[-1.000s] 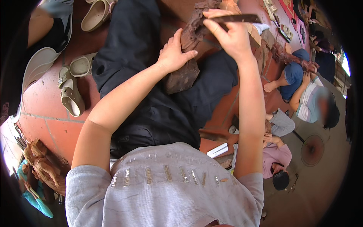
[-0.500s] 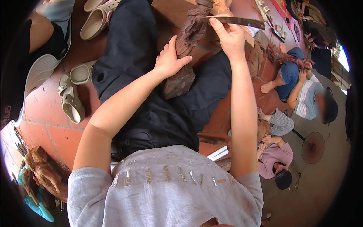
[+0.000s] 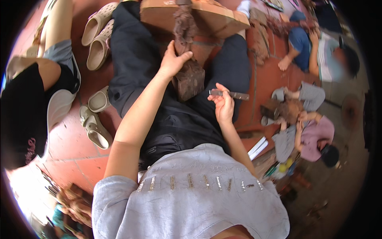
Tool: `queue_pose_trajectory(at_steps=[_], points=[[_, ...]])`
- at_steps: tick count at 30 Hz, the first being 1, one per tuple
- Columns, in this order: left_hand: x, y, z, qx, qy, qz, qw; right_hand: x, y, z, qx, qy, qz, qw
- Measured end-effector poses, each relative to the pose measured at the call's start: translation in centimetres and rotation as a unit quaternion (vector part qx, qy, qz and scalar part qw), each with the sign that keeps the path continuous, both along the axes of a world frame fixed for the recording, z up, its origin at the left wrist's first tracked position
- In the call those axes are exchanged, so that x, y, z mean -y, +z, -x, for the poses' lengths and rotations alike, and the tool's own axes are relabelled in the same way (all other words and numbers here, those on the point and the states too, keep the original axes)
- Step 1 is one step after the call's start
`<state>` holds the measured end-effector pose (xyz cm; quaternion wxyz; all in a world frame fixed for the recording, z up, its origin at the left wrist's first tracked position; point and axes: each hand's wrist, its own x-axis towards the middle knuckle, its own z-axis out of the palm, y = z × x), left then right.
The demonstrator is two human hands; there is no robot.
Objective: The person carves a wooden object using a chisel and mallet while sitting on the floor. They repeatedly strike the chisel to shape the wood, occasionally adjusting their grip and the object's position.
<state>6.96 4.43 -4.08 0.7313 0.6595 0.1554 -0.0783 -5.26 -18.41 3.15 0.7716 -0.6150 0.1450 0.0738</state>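
A dark reddish-brown wood carving [image 3: 184, 30] lies between my legs, its blocky base [image 3: 190, 81] towards my lap. Its far end rests against a thick wooden block. My left hand [image 3: 174, 61] grips the carving just above the base, thumb on one side and fingers on the other. Over my right thigh, apart from the carving, my right hand [image 3: 224, 105] pinches a narrow, flat, dark metal strip tool [image 3: 238, 96]. That tool points sideways, and part of it is hidden by the fingers.
The thick block [image 3: 219, 18] stands between my feet. Pale clogs [image 3: 95, 129] lie on the red tiles at left, near a seated person in black [image 3: 24, 107]. Other people with carvings [image 3: 288, 109] sit at right. More carved wood [image 3: 75, 203] is at lower left.
My right hand has come away from the carving's upper part, down towards my lap, still with the metal tool. My left hand stays on the carving. The whole view has shifted.
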Motion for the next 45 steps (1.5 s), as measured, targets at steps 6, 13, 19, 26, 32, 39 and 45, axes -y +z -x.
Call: queue_pose_trajectory(at_steps=[6, 13, 19, 26, 32, 39, 45], points=[[-0.9, 3.2, 1.3, 0.019, 0.000, -0.006, 1.000, -0.5, 2.0, 0.4, 0.029, -0.008, 0.049, 0.998], [-2.6, 10.1, 5.4, 0.186, 0.093, -0.228, 0.951, -1.1, 4.6, 2.6, 0.070, 0.012, 0.086, 0.994], [-0.4, 32.9, 9.4, 0.361, -0.423, -0.142, 0.818, -0.1, 4.0, 3.4, 0.038, -0.072, 0.037, 0.996], [6.8, 40.7, 12.9, 0.562, -0.552, -0.271, 0.554, 0.3, 2.9, 2.8, 0.010, -0.071, -0.092, 0.993], [9.2, 41.2, 14.2, 0.579, -0.556, -0.295, 0.518, 0.1, 3.3, 2.6, 0.022, -0.027, -0.124, 0.992], [10.0, 41.5, 15.1, 0.580, -0.543, -0.319, 0.516, -0.5, 4.8, 2.3, -0.002, -0.036, -0.155, 0.987], [7.6, 41.5, 14.3, 0.550, -0.488, -0.369, 0.569, -1.4, 5.0, 1.8, -0.089, -0.007, -0.193, 0.977]])
